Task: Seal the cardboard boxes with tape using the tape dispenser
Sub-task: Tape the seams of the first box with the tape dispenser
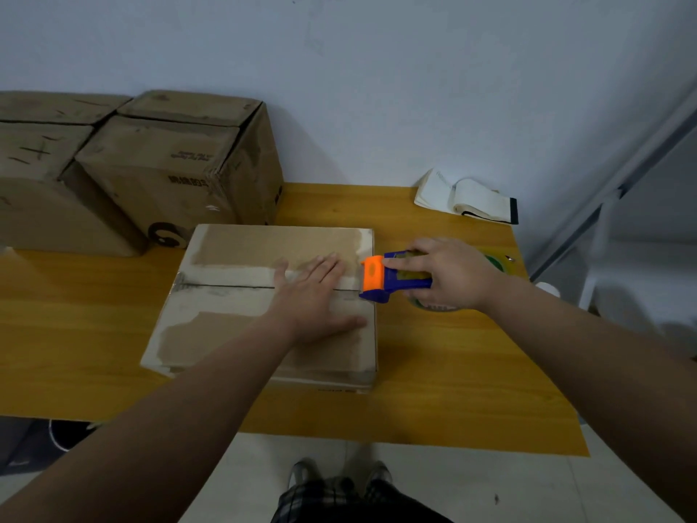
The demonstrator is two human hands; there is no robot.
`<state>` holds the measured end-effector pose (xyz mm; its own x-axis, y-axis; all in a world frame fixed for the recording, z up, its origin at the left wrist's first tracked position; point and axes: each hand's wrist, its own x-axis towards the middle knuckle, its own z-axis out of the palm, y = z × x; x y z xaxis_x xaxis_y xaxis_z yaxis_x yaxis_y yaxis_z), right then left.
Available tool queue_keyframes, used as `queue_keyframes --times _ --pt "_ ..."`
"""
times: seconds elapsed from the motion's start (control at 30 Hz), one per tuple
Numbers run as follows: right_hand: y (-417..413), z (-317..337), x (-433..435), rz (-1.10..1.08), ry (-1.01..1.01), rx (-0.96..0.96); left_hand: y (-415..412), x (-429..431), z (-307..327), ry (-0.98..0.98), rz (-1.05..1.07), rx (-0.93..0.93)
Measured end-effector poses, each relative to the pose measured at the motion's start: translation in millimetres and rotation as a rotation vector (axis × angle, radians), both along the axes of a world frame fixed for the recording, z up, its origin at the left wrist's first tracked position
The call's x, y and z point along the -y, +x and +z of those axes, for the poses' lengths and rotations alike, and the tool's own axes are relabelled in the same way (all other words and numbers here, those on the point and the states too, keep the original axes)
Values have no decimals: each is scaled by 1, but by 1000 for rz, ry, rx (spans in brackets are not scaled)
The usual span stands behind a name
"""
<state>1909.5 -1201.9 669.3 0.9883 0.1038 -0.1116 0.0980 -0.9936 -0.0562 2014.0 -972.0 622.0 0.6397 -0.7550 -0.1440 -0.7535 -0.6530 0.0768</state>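
Landmark: the flat cardboard box lying mid-desk, flaps shut, centre seam running left-right, w/ pale patches where old tape tore the paper. Left of it and further back, two bigger brown boxes stand side by side against the wall on the yellow-wood desk. On the flat box's top, toward its right end, the left hand lies palm down, grip wide and flat, fingers spread over the seam, thumb toward the near edge, holding nothing (just pressing on the lid). Right at the box's right edge, on the seam line, sits the tape dispenser: blue body, orange front end touching the box's top corner edge, roll partly hidden. The right hand is just right of the box, grip wrapped around the dispenser's body, forefinger laid along its top. Behind-right of the box, near the wall, an open notebook lies on the desk, well apart from both hands.
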Motion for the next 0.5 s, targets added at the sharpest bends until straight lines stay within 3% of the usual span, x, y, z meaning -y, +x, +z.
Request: queue_keyframes --times 0.27,0.5 --pt "-7 -1 -1 -47 66 -4 -18 41 -5 -48 70 -10" --pt "-23 23 21 10 32 -41 -14 24 -11 -42 90 27"
